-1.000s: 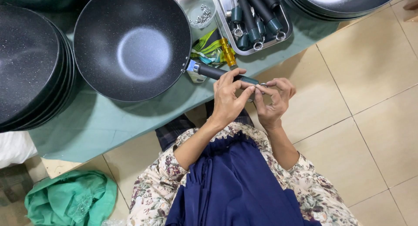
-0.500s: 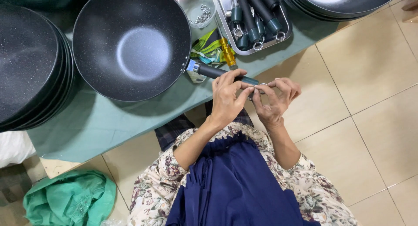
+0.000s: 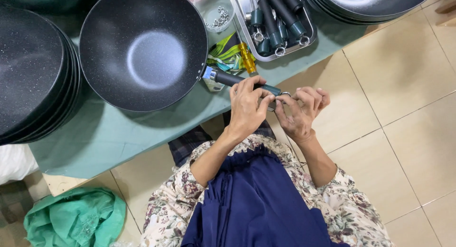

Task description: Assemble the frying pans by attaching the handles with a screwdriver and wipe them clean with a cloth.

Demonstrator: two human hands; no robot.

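Since before, unmoved: two hands (image 3: 273,106) on one pan handle (image 3: 237,80).

Speckled non-stick metal, matt plastic, bright steel and soft cloth.

The round black speckled metal wok (image 3: 142,49) has a matt, stone-like coating with a soft sheen at its centre; its dark green plastic handle (image 3: 235,80) looks matt, joined by a shiny metal collar. The rectangular steel tray (image 3: 294,40) is glossy and smooth. The pale green table cloth (image 3: 104,137) is matt and woven, while the yellow translucent plastic screwdriver grip (image 3: 247,59) gleams.
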